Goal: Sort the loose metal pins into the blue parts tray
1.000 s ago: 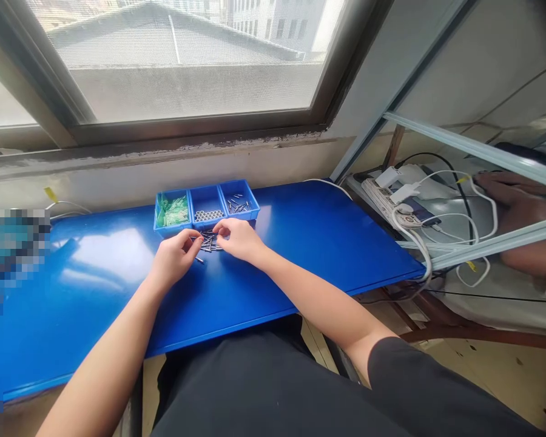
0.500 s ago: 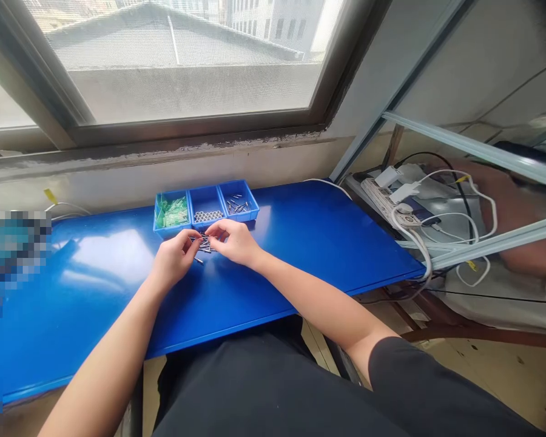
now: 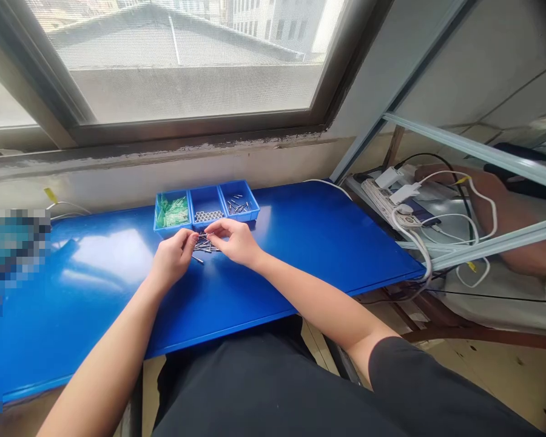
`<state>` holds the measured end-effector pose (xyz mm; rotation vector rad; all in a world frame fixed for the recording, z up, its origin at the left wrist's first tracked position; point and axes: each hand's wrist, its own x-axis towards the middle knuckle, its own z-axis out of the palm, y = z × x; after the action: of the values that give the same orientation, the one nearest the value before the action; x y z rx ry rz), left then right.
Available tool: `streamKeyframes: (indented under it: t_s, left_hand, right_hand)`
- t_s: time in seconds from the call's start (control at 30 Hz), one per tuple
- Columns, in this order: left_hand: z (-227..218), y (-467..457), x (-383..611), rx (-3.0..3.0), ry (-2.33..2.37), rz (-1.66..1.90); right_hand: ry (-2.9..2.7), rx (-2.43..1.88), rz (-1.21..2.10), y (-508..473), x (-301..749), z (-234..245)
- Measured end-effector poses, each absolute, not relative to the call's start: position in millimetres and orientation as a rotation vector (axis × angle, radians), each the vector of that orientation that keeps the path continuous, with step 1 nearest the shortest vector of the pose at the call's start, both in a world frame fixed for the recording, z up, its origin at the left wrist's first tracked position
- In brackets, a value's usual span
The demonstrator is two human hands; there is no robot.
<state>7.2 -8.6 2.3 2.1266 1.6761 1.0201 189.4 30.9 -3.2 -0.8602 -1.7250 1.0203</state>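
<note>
My left hand (image 3: 173, 258) is closed in a pinch on the end of a slim metal pin (image 3: 201, 235). Facing it, my right hand (image 3: 235, 243) has thumb and fingertips pinched at the pin's other end. Just beneath the fingertips, a loose pile of similar metal pins (image 3: 205, 246) lies on the blue table (image 3: 309, 243); one pin (image 3: 198, 260) rests apart, nearer to me. Behind the hands stands a blue three-part bin (image 3: 248, 216). It holds green-tinted clear pieces (image 3: 173, 211) at left, silver hexagonal pieces (image 3: 208, 215) in the middle and several metal pins (image 3: 239, 205) at right.
A window (image 3: 191, 91) and wall rise behind the table. At right, a power strip (image 3: 394, 197) with white plugs and cables sits beside a metal frame (image 3: 473, 149). Another person's arm (image 3: 505, 212) is beyond that frame. A pixelated patch covers the far left.
My fingertips have drawn slightly apart, so more of the pin pile shows beneath them. At right, the other person's arm has shifted toward the power strip.
</note>
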Motion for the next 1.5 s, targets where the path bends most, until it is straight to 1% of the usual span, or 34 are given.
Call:
streamKeyframes:
  t_s: [0.23,0.57,0.97,1.23,1.5]
  left_hand:
    - [1,-9,9,2.081,1.65,1.109]
    - [2,-8,8,2.083,1.701,1.043]
    - [0,-8,9,2.088,1.664,1.091]
    - [3,-8,7,2.096,1.678,1.055]
    - [1,-9,9,2.089,1.638,1.112]
  right_hand:
    - [-1.706,-0.896,1.008,31,190,-1]
    - [-1.659,-0.864,1.108,31,189,-4]
    - [-1.605,-0.85,1.149,34,187,-10]
    - [-1.49,-0.811,1.285,33,184,-11]
    - [-1.362,-0.798,1.38,36,184,-9]
